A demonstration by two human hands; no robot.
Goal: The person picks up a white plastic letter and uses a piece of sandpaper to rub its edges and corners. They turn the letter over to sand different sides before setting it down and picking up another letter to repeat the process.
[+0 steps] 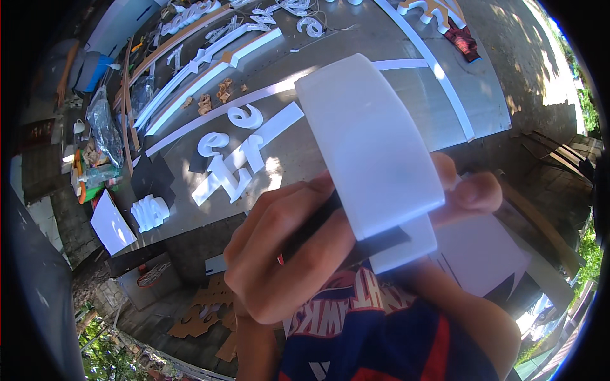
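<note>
Close before me in the head view, a glossy white shaped piece (372, 143), with a narrower lower step, is held up in both hands. My left hand (283, 244) has its curled fingers against the piece's left side, around a dark part that is largely hidden. My right hand (470, 193) grips the piece from the right, mostly behind it, with fingertips showing past its edge. Beyond, on the grey table (337, 44), lie white cut letters (232, 168) and a small stack of white curved pieces (149, 209).
Long white strips (429, 60), clear letter shapes (260, 19) and brown scraps (225, 89) lie across the table. A white panel (111, 222) is at its near left corner, a red-dark glove (460, 41) at the far right, plastic sheeting (105, 127) at the left, cardboard cut-outs (197, 311) below.
</note>
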